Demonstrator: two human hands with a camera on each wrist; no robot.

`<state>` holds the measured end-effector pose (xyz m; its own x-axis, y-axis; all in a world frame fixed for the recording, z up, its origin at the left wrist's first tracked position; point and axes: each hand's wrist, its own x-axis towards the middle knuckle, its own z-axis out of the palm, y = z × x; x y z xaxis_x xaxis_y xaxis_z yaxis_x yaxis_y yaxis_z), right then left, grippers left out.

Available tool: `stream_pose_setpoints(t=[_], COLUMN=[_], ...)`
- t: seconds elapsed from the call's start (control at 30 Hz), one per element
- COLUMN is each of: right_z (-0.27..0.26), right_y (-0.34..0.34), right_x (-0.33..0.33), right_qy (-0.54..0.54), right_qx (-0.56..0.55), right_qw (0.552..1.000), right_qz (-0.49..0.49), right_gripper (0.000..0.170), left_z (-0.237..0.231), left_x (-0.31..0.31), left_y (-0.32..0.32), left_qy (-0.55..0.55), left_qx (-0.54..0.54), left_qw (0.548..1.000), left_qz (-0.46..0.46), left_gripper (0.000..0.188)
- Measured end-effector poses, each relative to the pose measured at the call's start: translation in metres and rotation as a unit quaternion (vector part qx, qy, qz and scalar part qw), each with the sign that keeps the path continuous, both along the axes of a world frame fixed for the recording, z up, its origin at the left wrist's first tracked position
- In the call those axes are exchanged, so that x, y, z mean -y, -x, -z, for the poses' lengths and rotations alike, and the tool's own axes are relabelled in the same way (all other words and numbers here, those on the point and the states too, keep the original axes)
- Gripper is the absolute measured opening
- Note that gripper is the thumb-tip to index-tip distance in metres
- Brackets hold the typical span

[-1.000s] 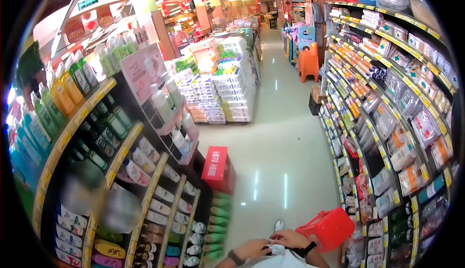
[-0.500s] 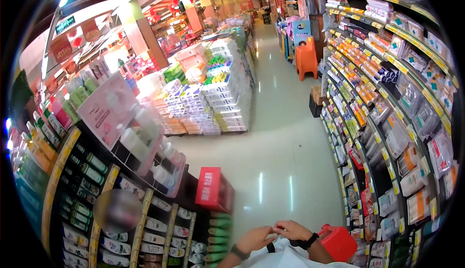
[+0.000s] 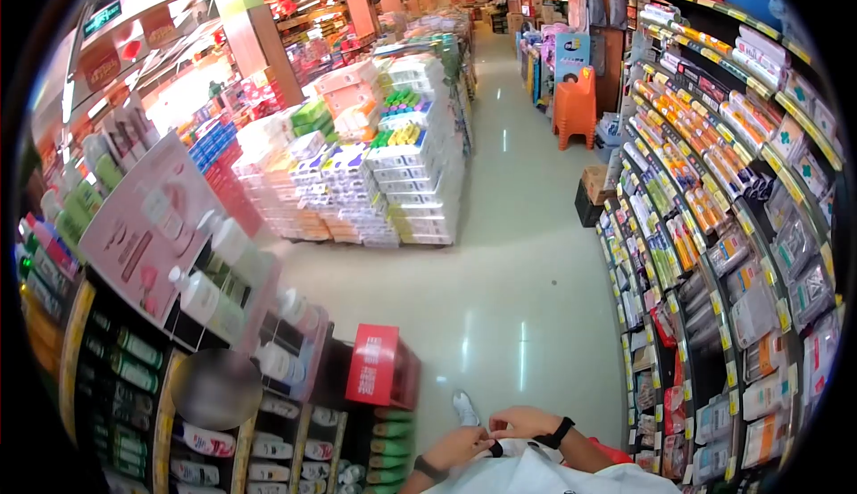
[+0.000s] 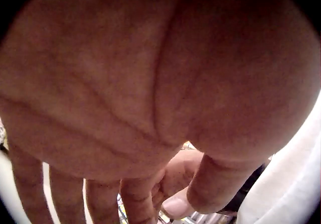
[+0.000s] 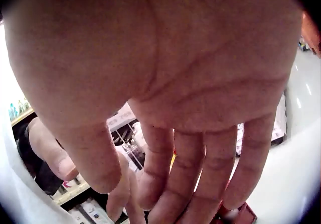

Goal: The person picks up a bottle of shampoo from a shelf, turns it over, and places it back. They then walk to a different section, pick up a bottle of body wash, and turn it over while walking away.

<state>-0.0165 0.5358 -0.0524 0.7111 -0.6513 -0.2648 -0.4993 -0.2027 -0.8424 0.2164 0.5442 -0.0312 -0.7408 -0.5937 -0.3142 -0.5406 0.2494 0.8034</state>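
Note:
My left hand (image 3: pixel 458 447) and right hand (image 3: pixel 525 422) are held close together in front of the white shirt (image 3: pixel 553 469), fingertips almost meeting. In the left wrist view the palm (image 4: pixel 100 93) faces the camera, its fingers loosely extended and separated, nothing in them. The right palm (image 5: pixel 200 68) also shows bare, with slightly bent, spread fingers. A small black piece (image 3: pixel 495 448) shows at the left fingertips against the shirt. Dark bands circle both wrists. Behind the right forearm, part of a red basket-like container (image 3: pixel 612 452) peeks out.
Bottle shelves with a pink display sign (image 3: pixel 152 235) stand at left, a red box (image 3: pixel 379 365) at their end. Packed shelves (image 3: pixel 714 226) line the right. Ahead, a pallet of stacked packs (image 3: pixel 357 173) and orange stools (image 3: pixel 574 108) flank the tiled aisle (image 3: pixel 509 271).
The camera has moved forward along the aisle, with the left display now nearer. The red container has slipped mostly behind the right arm. Both hands stay together at the front of the shirt.

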Motion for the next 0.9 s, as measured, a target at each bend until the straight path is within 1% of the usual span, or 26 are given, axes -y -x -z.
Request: stream_pose_setpoints(t=[0.03,0.13,0.3,0.33,0.37,0.47,0.57,0.63,0.7,0.73,0.8,0.83,0.9], right_z=[-0.014,-0.041,-0.059,-0.053,-0.046,-0.047,-0.046,-0.037,-0.008,-0.002,0.011,0.013,0.015], right_y=[0.0,-0.003,-0.019,-0.023,-0.025,-0.033,-0.047,-0.054,-0.06,-0.062,-0.062,-0.062,-0.059], right_x=[0.021,0.079,0.167,0.181,0.196,0.226,0.245,0.256,0.26,0.265,0.278,0.287,0.306], right_qy=[-0.001,0.03,0.076,0.07,0.064,0.032,-0.009,-0.051,-0.03,-0.02,-0.032,-0.03,-0.024], right_qx=[0.002,0.004,0.013,0.021,0.029,0.029,0.021,0.015,0.028,0.033,0.048,0.046,0.039], right_qw=[1.0,0.999,0.995,0.995,0.995,0.996,0.997,0.997,0.997,0.996,0.996,0.996,0.997], right_qz=[0.006,0.027,0.066,0.067,0.068,0.072,0.071,0.051,0.072,0.084,0.072,0.069,0.067], right_gripper=[0.033,0.031,0.026,0.027,0.027,0.026,0.027,0.028,0.03,0.032,0.033,0.034,0.032], left_z=[-0.008,-0.021,-0.052,-0.051,-0.04,-0.042,-0.052,-0.034,-0.013,-0.008,0.002,0.0,-0.005], left_x=[0.018,0.083,0.189,0.203,0.22,0.254,0.275,0.286,0.294,0.299,0.311,0.319,0.336], left_y=[0.0,-0.002,-0.008,-0.011,-0.014,-0.023,-0.032,-0.039,-0.044,-0.047,-0.049,-0.047,-0.043], left_qy=[0.0,0.083,0.124,0.132,0.147,0.117,0.066,0.044,0.028,0.02,0.0,-0.012,-0.018], left_qx=[-0.017,-0.055,-0.052,-0.045,-0.064,-0.027,0.032,0.044,0.05,0.042,0.023,0.036,0.023], left_qw=[1.0,0.995,0.991,0.99,0.986,0.991,0.992,0.99,0.99,0.991,0.993,0.992,0.993], left_qz=[-0.019,-0.021,0.02,0.031,0.047,0.064,0.106,0.123,0.131,0.125,0.114,0.118,0.114], left_gripper=[0.039,0.039,0.036,0.035,0.032,0.033,0.036,0.038,0.039,0.04,0.041,0.042,0.042])
